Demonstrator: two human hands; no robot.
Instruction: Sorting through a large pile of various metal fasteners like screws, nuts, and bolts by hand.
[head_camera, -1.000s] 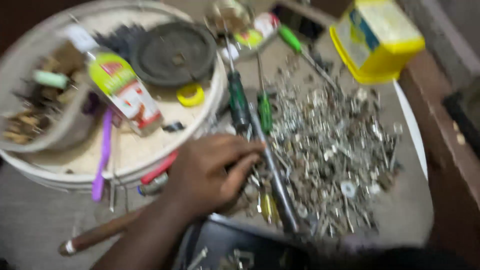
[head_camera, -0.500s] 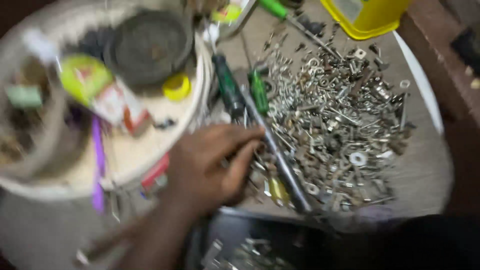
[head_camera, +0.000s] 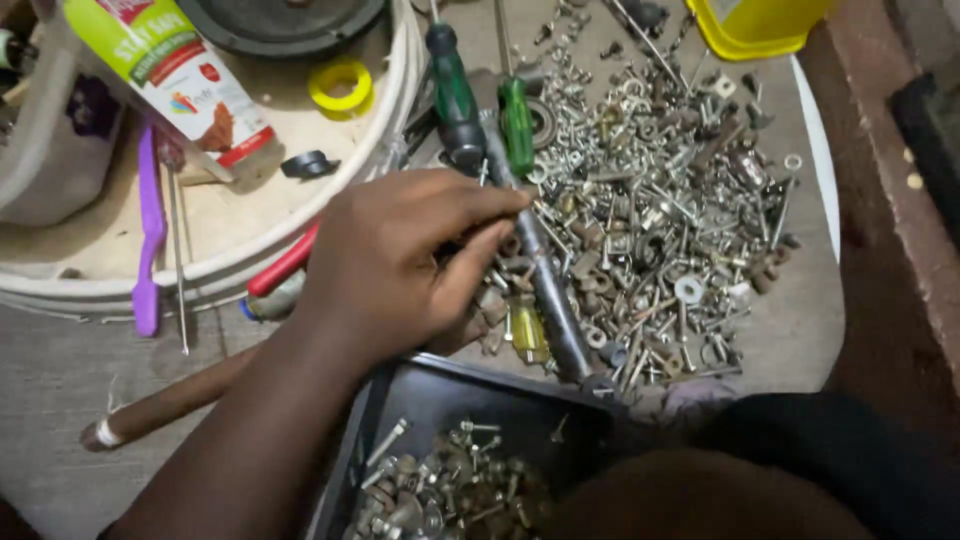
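Grey worktop (head_camera: 60, 400) fills the frame, cluttered throughout. Round white tray (head_camera: 300, 235), upper left, is the largest item; it carries a dark disc at the top edge, a green-and-white pouch (head_camera: 170, 70), a yellow tape ring (head_camera: 340, 85) and a purple brush (head_camera: 150, 230) lying over its rim. Heap of loose metal hardware (head_camera: 660, 200) (screws, nuts, washers) covers centre right. Black bin (head_camera: 420, 400), bottom centre, already holds some screws and bolts. Yellow container (head_camera: 760, 25) sits at the top right edge.

One hand (head_camera: 400, 260) visible, centre frame, arm entering from lower left; taken as the left hand. Thumb and forefinger pinched narrow at the heap's left edge, fingertips (head_camera: 505, 205) touching small pieces; whether anything is gripped, cannot tell. A long dark steel rod (head_camera: 540, 270) runs diagonally just beside the fingers. Two green-handled screwdrivers (head_camera: 455, 95) lie above the hand. Right hand not visible.
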